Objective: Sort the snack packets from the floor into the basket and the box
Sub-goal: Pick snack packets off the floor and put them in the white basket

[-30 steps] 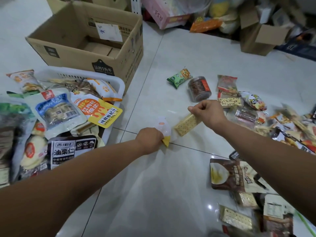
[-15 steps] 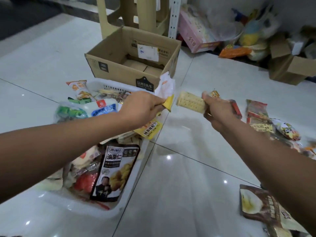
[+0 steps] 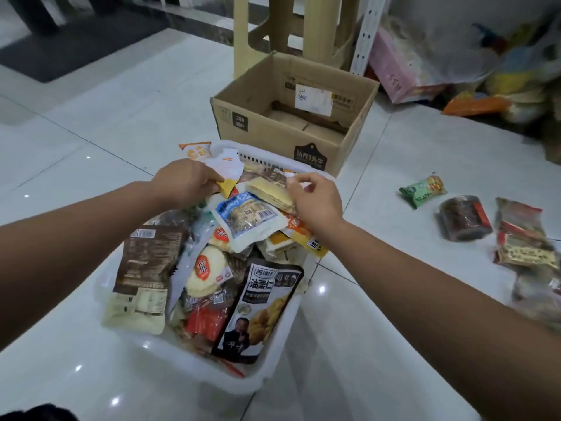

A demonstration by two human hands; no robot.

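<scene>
Both now over basket (image 3: 249, 387): left hand (image 3: 185, 180) around white-yellow sachet (image 3: 227, 170) (long axis away), right hand (image 3: 315, 202) around crosswise cracker packet (image 3: 268, 192).

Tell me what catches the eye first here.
A white basket heaped with snack packets fills the middle of the floor. Above its far end, the left hand pinches a white-and-yellow packet and the right hand grips a cracker packet. An open cardboard box sits behind.

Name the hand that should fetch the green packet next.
Right. The green packet lies right of the basket, nearer the right hand after dropping its cracker packet; the left hand grips a white packet.
</scene>
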